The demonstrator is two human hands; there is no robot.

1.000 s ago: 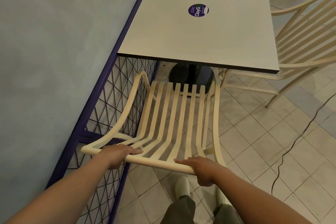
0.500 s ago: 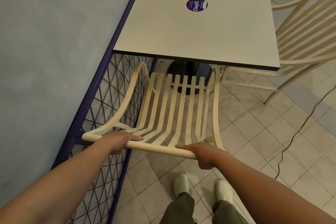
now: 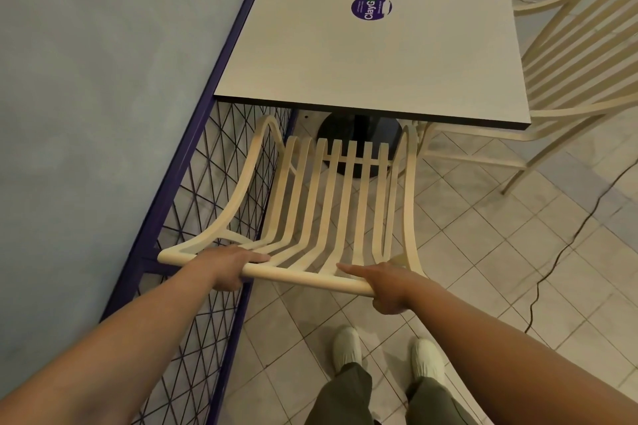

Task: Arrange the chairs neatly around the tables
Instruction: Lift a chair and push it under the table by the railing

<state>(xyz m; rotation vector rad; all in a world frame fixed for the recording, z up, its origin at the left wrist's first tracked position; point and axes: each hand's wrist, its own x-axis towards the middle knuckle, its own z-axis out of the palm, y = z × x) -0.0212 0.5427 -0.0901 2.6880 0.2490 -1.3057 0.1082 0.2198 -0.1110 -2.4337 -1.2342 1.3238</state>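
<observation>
A cream slatted chair [image 3: 331, 203] stands in front of me, its seat front just under the near edge of a square grey table [image 3: 373, 72] with a round purple sticker. My left hand [image 3: 231, 264] grips the left part of the chair's top back rail. My right hand [image 3: 383, 283] grips the right end of the same rail. The table's black pedestal base [image 3: 359, 128] shows behind the seat slats.
A second cream slatted chair [image 3: 569, 55] stands at the table's right side. A purple wire-mesh fence [image 3: 193, 217] and a blue-grey wall run along the left, close to the chair. A black cable [image 3: 559, 252] lies on the tiled floor at right. My feet are below the chair.
The chair has slid forward toward the table, its seat front now nearer the table edge. Both hands stayed on the back rail.
</observation>
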